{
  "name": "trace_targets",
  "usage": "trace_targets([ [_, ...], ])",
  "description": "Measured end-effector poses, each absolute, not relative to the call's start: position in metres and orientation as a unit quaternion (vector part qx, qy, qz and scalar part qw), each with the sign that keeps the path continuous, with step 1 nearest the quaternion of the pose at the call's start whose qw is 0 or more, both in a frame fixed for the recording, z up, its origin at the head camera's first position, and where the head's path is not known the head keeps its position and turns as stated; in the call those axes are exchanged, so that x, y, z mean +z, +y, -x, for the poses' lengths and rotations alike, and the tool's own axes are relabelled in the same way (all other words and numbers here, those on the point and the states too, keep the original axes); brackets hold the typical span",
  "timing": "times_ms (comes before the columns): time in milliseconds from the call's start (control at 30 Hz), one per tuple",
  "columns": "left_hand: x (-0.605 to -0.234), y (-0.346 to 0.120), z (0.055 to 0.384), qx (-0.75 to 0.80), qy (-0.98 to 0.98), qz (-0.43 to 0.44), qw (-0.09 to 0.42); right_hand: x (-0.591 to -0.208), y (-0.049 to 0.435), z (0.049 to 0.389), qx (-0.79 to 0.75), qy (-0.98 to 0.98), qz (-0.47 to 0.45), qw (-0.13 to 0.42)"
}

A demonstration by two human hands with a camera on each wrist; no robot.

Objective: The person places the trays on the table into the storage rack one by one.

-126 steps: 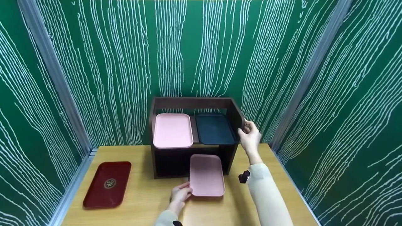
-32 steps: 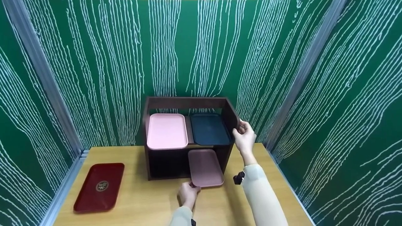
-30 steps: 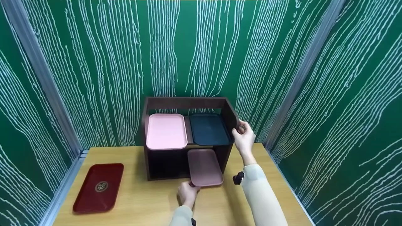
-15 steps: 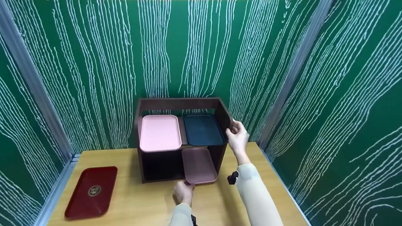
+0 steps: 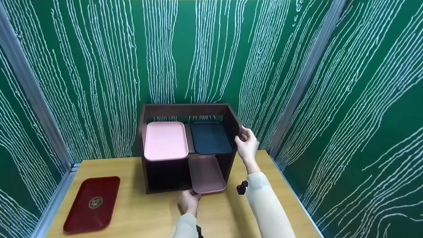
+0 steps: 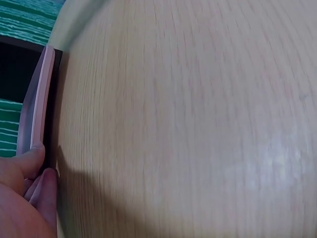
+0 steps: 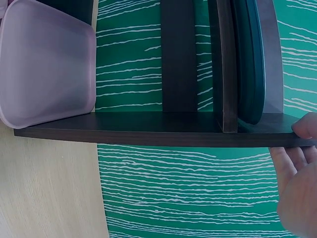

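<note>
A dark brown two-level shelf [image 5: 185,109] stands on the table. My left hand [image 5: 189,200] pinches the front left corner of a dusky pink tray [image 5: 207,175], which sits in the right part of the lower level with its front end sticking out. In the left wrist view, thumb and fingers [image 6: 32,161] grip the tray's rim. My right hand [image 5: 247,144] grips the shelf's right side panel, thumb inside and fingers outside, as the right wrist view also shows. On the upper level lie a light pink tray [image 5: 166,140] at left and a dark blue tray [image 5: 211,137] at right.
A dark red tray [image 5: 92,205] with a round gold emblem lies on the table [image 5: 138,218] to the left. Green walls [image 5: 211,49] with white lines rise behind and at both sides, with grey metal posts [image 5: 307,69] at the corners.
The dusky pink tray has slid back deeper into the shelf's lower level, pushed by my left hand. My right hand keeps its grip on the side panel. The head view has shifted slightly.
</note>
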State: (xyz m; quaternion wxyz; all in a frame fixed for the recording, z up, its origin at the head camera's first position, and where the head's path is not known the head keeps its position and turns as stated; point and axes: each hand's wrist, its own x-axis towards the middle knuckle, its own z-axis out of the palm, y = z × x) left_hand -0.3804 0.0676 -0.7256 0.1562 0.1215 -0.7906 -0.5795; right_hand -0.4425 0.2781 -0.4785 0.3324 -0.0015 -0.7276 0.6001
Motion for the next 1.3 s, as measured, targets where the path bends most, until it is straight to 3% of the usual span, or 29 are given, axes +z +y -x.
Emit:
trace_targets([
  [433,-0.726,0.056,0.386,-0.576,-0.799,-0.080,0.154,-0.477,0.271,0.444,0.604,-0.727,0.001,0.327],
  [867,-0.720,0.036,0.383,-0.542,-0.834,-0.060,0.085,-0.480,0.273,0.443,0.591,-0.740,0.016,0.322],
  [1300,-0.715,0.006,0.371,-0.650,-0.759,0.011,0.041,-0.480,0.278,0.444,0.596,-0.735,0.014,0.323],
])
